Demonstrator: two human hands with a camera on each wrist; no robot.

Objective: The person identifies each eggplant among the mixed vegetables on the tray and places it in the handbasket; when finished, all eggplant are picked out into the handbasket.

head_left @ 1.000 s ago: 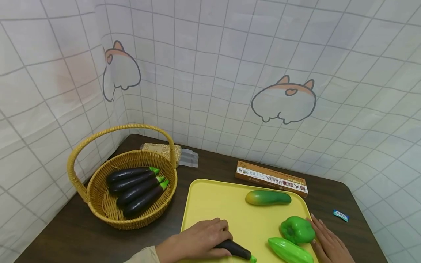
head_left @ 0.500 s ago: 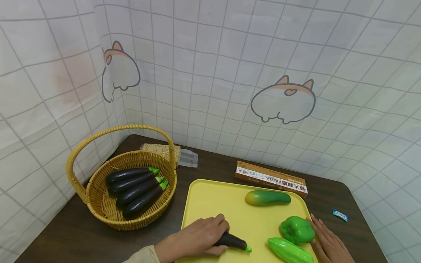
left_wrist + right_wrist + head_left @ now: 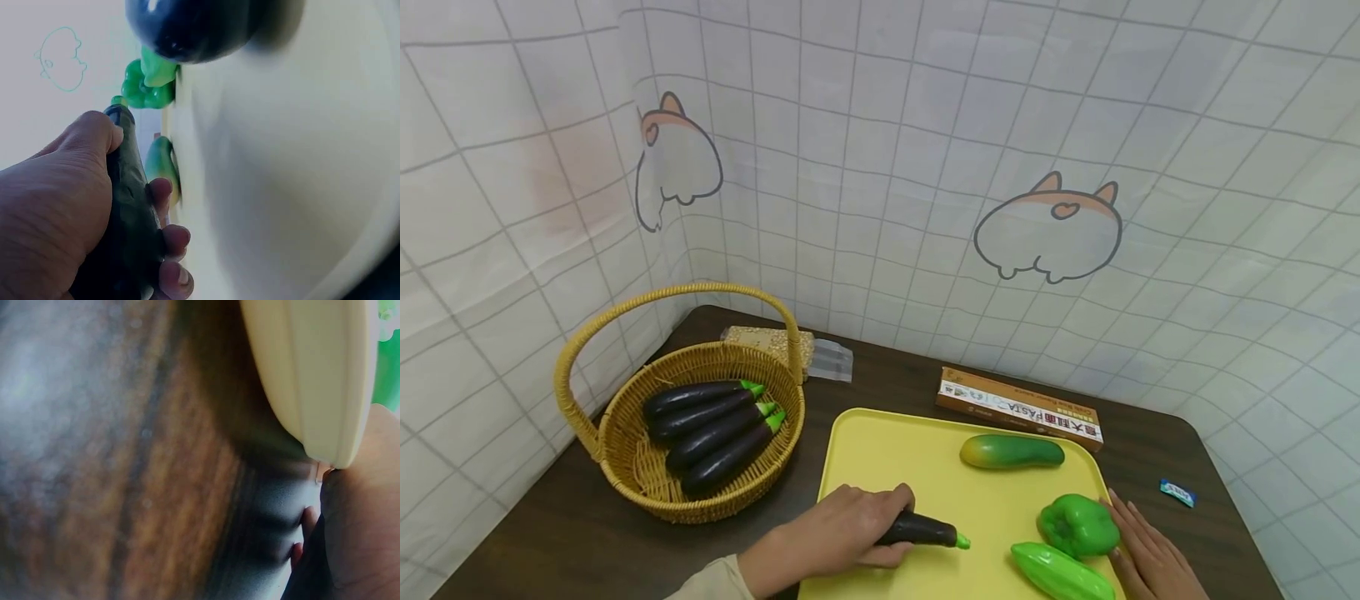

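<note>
My left hand (image 3: 842,533) grips a dark eggplant (image 3: 921,530) with a green stem, above the near left part of a yellow tray (image 3: 887,450). In the left wrist view, the thumb and curled fingers wrap this eggplant (image 3: 128,206). A second dark, glossy, rounded thing (image 3: 187,28) lies close to that camera. My right hand (image 3: 1150,546) rests at the tray's right rim, fingers straight, beside a green bell pepper (image 3: 1078,525). The right wrist view shows part of that hand (image 3: 365,512) by the tray's edge (image 3: 319,375).
A wicker basket (image 3: 700,512) with several eggplants (image 3: 715,417) stands on the dark table at left. The tray also bears a light green ridged vegetable (image 3: 1063,572) and a green-yellow cucumber-like one (image 3: 1011,451). Behind lie a pasta box (image 3: 1018,407), a bag of grains (image 3: 771,340) and a small packet (image 3: 1177,492).
The left hand has raised the eggplant from its lower spot and turned it more level, with its stem end moving up and slightly left. The right hand stays where it was.
</note>
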